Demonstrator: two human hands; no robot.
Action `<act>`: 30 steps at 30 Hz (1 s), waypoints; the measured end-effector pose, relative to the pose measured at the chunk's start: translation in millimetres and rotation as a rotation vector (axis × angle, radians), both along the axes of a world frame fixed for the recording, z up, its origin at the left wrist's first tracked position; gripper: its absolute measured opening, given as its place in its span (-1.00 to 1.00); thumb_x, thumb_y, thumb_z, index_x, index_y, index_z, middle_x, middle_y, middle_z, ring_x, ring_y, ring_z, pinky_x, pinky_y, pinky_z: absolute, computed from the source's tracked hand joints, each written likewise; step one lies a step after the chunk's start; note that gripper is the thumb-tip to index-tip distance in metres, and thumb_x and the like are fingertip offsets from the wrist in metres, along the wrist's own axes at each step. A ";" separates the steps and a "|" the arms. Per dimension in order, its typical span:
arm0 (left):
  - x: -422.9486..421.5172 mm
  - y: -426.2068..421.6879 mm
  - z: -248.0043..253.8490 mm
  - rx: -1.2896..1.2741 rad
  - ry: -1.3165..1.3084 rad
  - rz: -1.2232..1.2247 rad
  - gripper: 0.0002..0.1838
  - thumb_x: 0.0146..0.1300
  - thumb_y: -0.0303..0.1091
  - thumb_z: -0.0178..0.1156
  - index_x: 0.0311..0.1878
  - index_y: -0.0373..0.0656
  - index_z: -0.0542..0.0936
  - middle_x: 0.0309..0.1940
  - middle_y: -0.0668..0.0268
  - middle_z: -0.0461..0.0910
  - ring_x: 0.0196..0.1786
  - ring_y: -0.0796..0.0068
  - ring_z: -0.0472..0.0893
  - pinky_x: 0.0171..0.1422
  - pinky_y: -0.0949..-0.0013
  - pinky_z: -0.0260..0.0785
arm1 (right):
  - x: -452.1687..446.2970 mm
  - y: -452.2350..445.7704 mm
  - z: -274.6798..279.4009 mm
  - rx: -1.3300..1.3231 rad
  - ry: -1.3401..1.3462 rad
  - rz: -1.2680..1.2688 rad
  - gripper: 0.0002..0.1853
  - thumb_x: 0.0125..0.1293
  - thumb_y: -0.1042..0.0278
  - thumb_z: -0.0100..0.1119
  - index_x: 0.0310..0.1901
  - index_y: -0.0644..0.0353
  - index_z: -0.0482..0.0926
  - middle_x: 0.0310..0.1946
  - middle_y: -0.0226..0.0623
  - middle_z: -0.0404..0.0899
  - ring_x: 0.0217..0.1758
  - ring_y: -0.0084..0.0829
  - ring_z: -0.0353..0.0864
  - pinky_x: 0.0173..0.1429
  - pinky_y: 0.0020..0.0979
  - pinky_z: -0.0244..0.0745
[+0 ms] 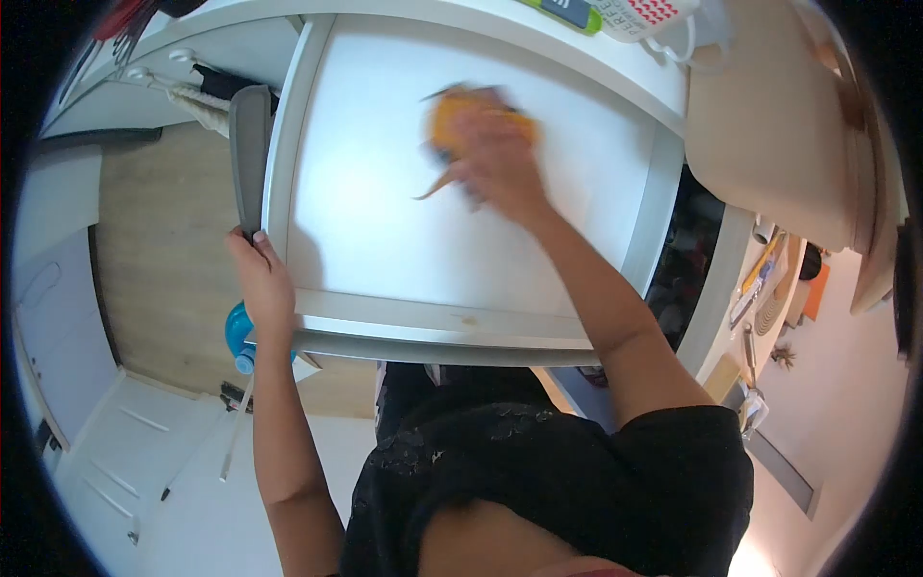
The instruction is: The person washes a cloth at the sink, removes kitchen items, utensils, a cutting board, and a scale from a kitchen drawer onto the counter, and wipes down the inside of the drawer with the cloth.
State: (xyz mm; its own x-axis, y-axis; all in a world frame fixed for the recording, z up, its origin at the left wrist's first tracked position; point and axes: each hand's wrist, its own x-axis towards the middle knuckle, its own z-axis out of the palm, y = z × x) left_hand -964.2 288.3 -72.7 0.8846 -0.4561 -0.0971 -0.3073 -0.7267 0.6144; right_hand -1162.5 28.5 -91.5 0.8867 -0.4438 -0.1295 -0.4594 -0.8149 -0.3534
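My right hand (495, 159) is over the white floor of an open drawer (375, 240), closed on a crumpled orange-yellow cloth (454, 117) with dark patches. Motion smears both the cloth and the fingers. A thin, curved brownish strip (435, 186) sticks out below the hand. Outside the drawer's left wall, my left hand (261, 279) grips the lower end of a long, flat grey piece (250, 149) with a rounded top. That piece stands alongside the wall; its exact kind does not show.
A patterned white mug (642, 17) and a green item (567, 12) stand on the surface behind the drawer. At right is a beige chair-like shape (784, 125), with a cluttered desk (760, 298) below it. A blue bottle (240, 332) is beyond my left forearm.
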 end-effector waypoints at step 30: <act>16.5 8.3 -3.1 -0.181 -0.036 0.084 -0.67 0.35 -0.25 -0.14 -0.03 -0.38 0.29 -0.21 -0.13 0.42 -0.13 -0.04 0.43 0.03 0.14 0.24 | 112.7 94.6 -40.1 -0.198 -0.375 0.354 -0.55 0.32 -0.06 -0.16 0.17 -0.13 0.38 0.25 -0.40 0.28 0.35 -0.34 0.17 0.35 -0.13 -0.01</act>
State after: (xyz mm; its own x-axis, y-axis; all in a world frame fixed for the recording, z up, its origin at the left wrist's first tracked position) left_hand -947.7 296.7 -75.8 0.9218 -0.3875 0.0123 -0.2744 -0.6296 0.7268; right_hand -1049.9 123.1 -131.6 0.9555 -0.0943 0.2794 -0.0179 -0.9643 -0.2643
